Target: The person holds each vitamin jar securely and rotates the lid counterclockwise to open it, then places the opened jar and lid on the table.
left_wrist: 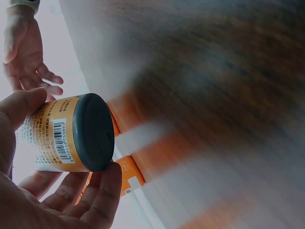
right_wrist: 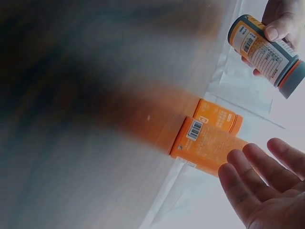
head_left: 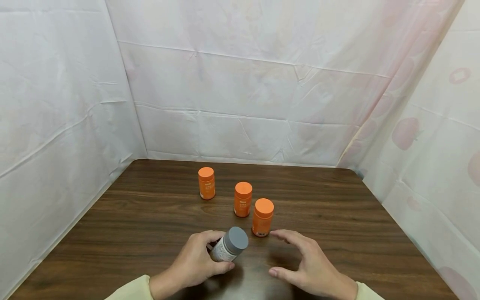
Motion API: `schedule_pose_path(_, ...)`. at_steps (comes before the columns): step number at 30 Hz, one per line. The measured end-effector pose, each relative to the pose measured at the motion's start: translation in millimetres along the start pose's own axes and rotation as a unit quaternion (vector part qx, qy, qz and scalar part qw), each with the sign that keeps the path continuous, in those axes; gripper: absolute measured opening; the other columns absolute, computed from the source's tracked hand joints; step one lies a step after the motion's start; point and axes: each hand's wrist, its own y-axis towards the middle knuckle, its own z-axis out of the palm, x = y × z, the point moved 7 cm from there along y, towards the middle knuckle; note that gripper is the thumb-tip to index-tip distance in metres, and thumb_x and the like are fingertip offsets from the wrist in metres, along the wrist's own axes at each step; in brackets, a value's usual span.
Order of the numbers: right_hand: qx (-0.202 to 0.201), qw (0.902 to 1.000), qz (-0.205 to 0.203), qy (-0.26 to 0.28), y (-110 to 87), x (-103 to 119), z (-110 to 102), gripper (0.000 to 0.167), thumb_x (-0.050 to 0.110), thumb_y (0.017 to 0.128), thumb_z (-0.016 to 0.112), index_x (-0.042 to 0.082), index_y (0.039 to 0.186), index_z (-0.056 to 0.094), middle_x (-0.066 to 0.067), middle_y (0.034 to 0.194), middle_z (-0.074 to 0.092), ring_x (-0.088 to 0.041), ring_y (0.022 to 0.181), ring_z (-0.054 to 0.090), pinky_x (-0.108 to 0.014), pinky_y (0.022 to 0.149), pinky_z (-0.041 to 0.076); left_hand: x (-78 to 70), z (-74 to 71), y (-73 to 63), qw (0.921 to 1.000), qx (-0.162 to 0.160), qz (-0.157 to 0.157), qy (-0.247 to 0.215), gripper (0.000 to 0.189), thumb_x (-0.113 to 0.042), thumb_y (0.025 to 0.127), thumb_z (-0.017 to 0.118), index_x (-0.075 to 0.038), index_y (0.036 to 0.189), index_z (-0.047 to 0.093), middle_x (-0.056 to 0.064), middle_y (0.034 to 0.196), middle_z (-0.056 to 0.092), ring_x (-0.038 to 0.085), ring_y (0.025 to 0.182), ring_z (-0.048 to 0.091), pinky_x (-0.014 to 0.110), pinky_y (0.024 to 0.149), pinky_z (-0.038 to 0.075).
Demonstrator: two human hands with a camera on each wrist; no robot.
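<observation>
My left hand (head_left: 196,258) grips a pill bottle (head_left: 236,241) with a grey cap, fingers on one side and thumb on the other. This bottle leans to the right above the table; a barcode and printed text show on its label (right_wrist: 267,59) in the right wrist view. My right hand (head_left: 313,268) holds nothing, its thumb and fingers spread apart. Its fingertips are beside the nearest orange bottle (head_left: 261,221); whether they touch it I cannot tell. Behind that stand a second orange bottle (head_left: 242,202) and, farther left, a third orange bottle (head_left: 206,185), all upright.
The dark wood-grain table (head_left: 150,221) has its far edge against a pale hanging sheet (head_left: 240,91). More sheeting closes in the left side (head_left: 60,125) and the right side (head_left: 431,137). Reflections of the orange bottles blur across the tabletop in both wrist views.
</observation>
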Motion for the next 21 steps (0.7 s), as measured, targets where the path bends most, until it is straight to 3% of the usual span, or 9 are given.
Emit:
schedule_pose_path(15, -0.015, 0.9996, -0.017, 0.017, 7.5, 10, 6, 0.073, 0.028, 0.077, 0.093, 0.023, 0.14, 0.057, 0.01, 0.132, 0.064, -0.012, 0.111, 0.064, -0.039, 0.086, 0.056, -7.2, 7.9, 1.9, 0.9998, 0.001, 0.004, 0.02, 0.045, -0.031, 0.07, 0.096, -0.034, 0.11, 0.075, -0.014, 0.099, 0.068, 0.005, 0.084, 0.064, 0.025, 0.07, 0.053)
schedule_pose_path(21, -0.016, 0.9993, -0.005, 0.034, 13.6, 13, 8, 0.069, 0.029, 0.079, 0.091, 0.025, 0.139, 0.058, 0.011, 0.13, 0.065, -0.011, 0.111, 0.065, -0.039, 0.086, 0.055, -10.1, 11.4, 2.4, 0.9992, 0.006, 0.014, 0.036, 0.045, -0.03, 0.07, 0.096, -0.034, 0.11, 0.075, -0.016, 0.099, 0.068, 0.004, 0.085, 0.063, 0.025, 0.071, 0.052)
